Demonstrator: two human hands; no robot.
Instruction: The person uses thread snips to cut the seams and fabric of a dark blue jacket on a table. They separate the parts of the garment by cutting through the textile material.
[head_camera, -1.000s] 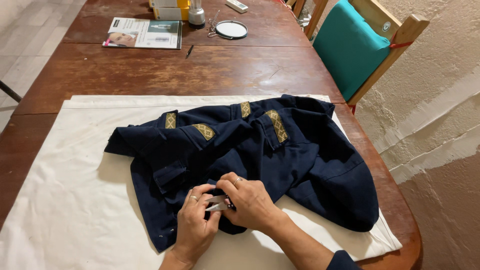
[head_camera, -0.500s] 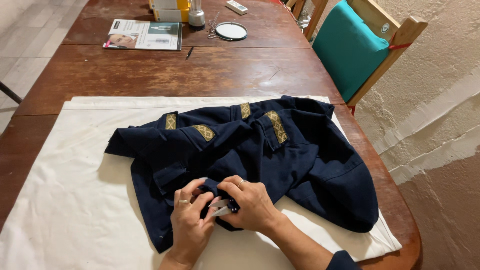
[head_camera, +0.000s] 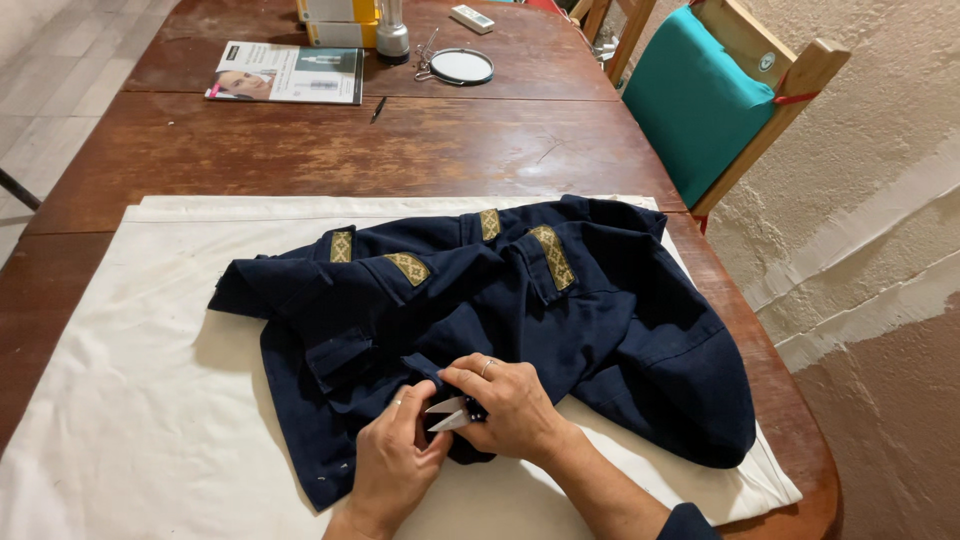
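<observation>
We work at the near edge of the navy jacket (head_camera: 480, 320), which lies crumpled on a white cloth (head_camera: 130, 400) over the wooden worktop (head_camera: 330, 150). Since a second ago our left hand (head_camera: 395, 470) has slid a little up and inward, so its thumb now presses the fabric fold right against the small thread snips (head_camera: 447, 412). Our right hand (head_camera: 510, 405) is clenched around the snips, their pale blades pointing left into the fold; it has hardly moved. The left hand pinches the jacket cloth beside the blades. We judge the hands have closed in for a fine cut at that spot. Beyond the jacket lie a magazine (head_camera: 285, 72) and a round mirror (head_camera: 460, 66).
</observation>
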